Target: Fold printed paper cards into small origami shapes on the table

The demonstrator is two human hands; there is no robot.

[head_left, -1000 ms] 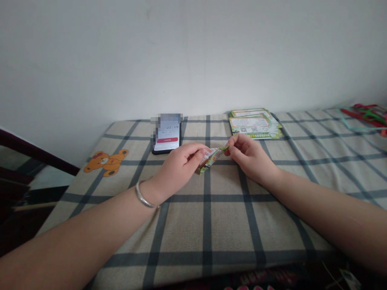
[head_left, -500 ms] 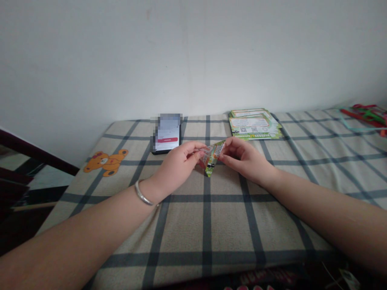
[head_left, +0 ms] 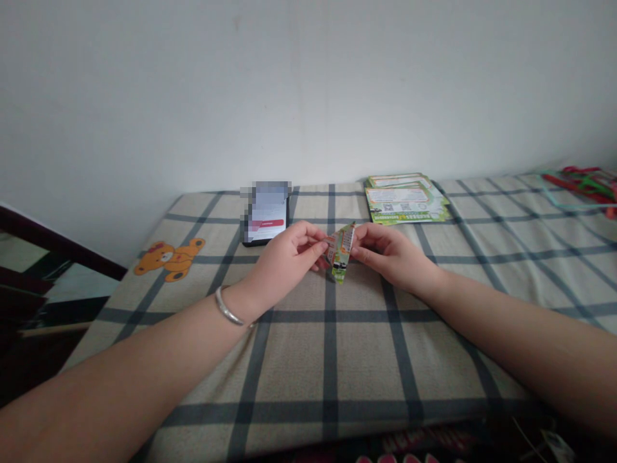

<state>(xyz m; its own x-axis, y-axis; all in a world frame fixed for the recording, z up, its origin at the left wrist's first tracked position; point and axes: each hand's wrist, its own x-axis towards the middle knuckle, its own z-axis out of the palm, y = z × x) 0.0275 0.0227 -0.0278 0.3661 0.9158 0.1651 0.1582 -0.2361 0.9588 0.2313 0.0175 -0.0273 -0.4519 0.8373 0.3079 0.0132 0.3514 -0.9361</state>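
Note:
A small folded paper piece (head_left: 340, 253), green, white and orange, stands nearly upright between my two hands above the checked cloth (head_left: 337, 347). My left hand (head_left: 284, 260), with a silver bangle at the wrist, pinches its left edge with thumb and fingertips. My right hand (head_left: 388, 252) pinches the right edge, fingers curled. Both hands hover over the middle of the cloth.
A phone (head_left: 267, 213) with a lit screen lies behind my left hand. A stack of green printed sheets (head_left: 405, 198) lies behind my right hand. Red and green strips (head_left: 590, 182) sit at the far right. A bear print (head_left: 168, 258) marks the cloth's left side, next to its edge.
The folded paper has turned from lying slanted between my hands to standing nearly upright. My hands have drawn a little closer together.

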